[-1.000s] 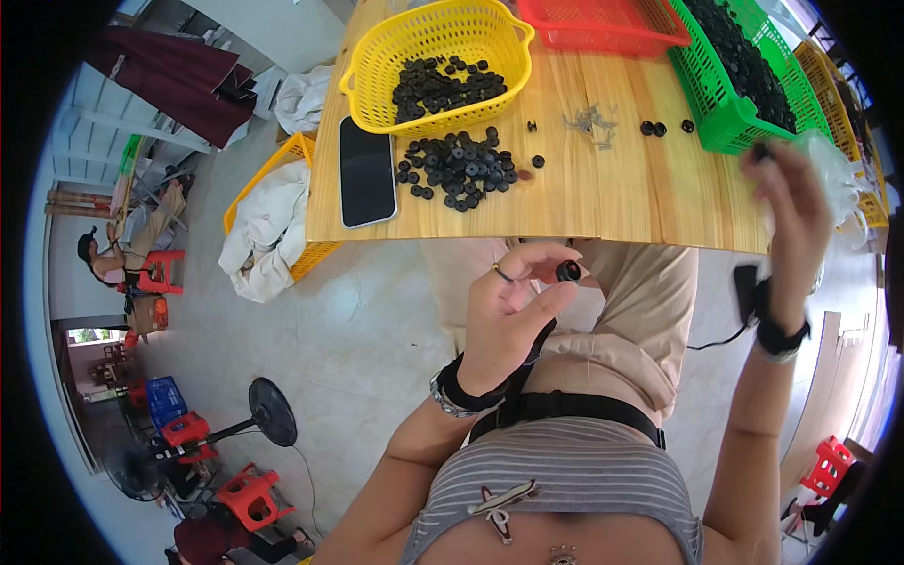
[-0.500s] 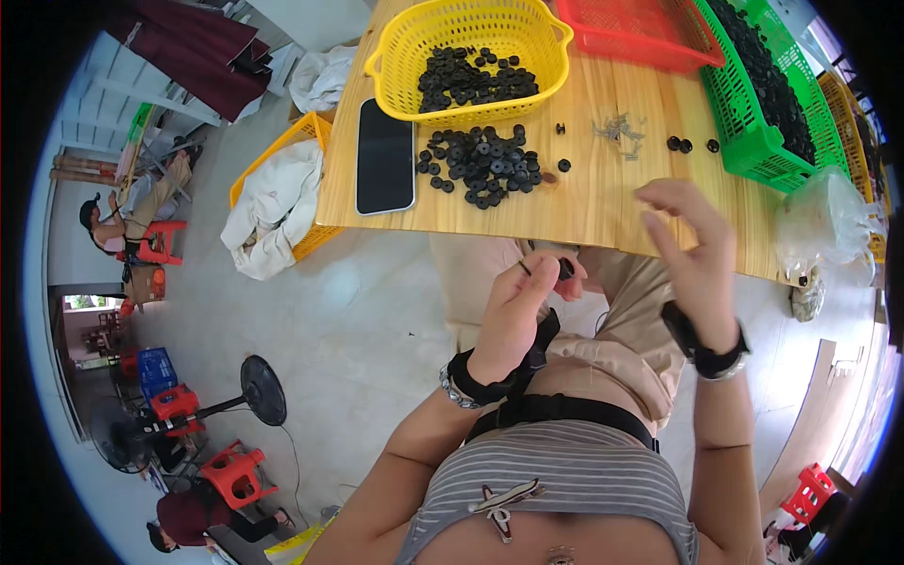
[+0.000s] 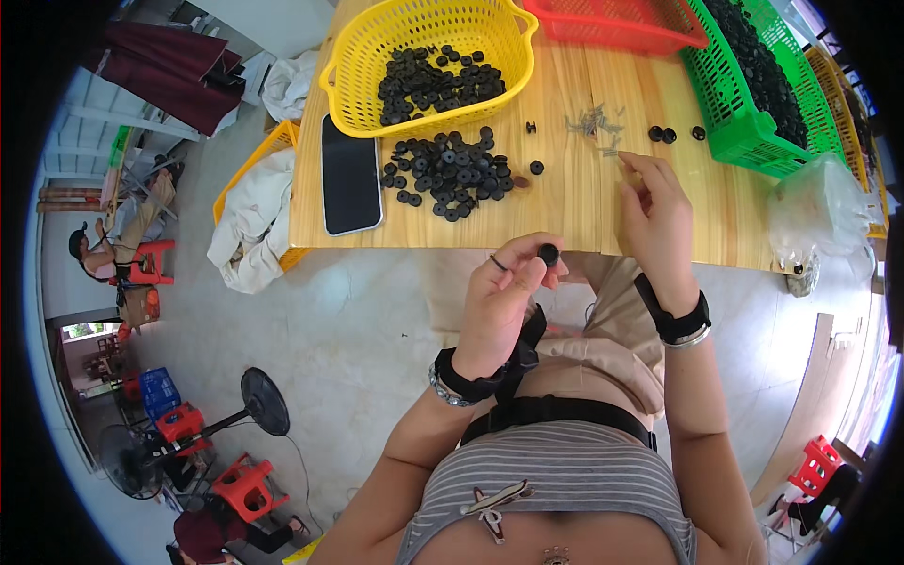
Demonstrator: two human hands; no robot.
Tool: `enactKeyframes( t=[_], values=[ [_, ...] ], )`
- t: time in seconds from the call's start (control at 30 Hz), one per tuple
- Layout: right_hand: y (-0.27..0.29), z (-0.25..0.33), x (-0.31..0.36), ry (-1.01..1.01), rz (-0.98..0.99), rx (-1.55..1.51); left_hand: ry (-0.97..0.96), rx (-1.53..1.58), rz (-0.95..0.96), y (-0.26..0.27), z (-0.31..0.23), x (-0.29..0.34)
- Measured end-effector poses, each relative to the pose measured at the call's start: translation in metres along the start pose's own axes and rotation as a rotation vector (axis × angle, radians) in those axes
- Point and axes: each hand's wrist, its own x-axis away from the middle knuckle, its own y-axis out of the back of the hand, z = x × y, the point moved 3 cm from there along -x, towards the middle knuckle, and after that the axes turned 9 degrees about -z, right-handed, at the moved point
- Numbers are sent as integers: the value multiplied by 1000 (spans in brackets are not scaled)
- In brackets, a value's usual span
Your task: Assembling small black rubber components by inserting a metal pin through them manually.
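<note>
Just off the table's near edge, my left hand [image 3: 497,306] is closed on a small black round piece [image 3: 548,253], pinched between thumb and fingers. My right hand [image 3: 662,226] is over the wood with thumb and fingers apart. Its fingertips are close to a scatter of thin silvery pins [image 3: 593,121]; I see nothing held in it. Left of the pins lies a loose pile of black discs with centre holes [image 3: 457,169]. A single disc [image 3: 537,168] and a small black spool-shaped piece [image 3: 530,127] lie apart from the pile.
Behind the pile stands a yellow basket [image 3: 344,94] holding more black discs, with a phone [image 3: 351,179] at its left. A red tray [image 3: 621,28], a green crate [image 3: 744,141] of black parts and a plastic bag [image 3: 824,202] line the right. Three black round pieces [image 3: 669,135] lie before the crate.
My right hand has moved forward and left to the pins. My left hand has shifted slightly left and forward, keeping the black piece. The whole view has turned a little.
</note>
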Motion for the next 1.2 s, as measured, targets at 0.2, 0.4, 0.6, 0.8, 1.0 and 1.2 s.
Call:
enactKeyframes(
  t=[0.2, 0.4, 0.6, 0.8, 1.0, 1.2],
  values=[
    [-5, 0, 9, -75, -24, -281, -1, -110, -32, -5, -6, -6],
    [-7, 27, 21, -116, 155, -512, 11, -94, -64, -6, -5, -11],
    [-15, 36, 26, 7, 354, -514, 166, 23, -120, -2, 3, -15],
    [-20, 7, 14, -571, 208, -963, -319, -847, -284, -15, -20, -25],
    [-4, -18, -2, -858, -9, -1213, -403, -1360, -322, -32, -20, -56],
    [4, -16, -9, -309, -14, -304, -471, -1387, -292, -26, -16, -58]
  ],
)
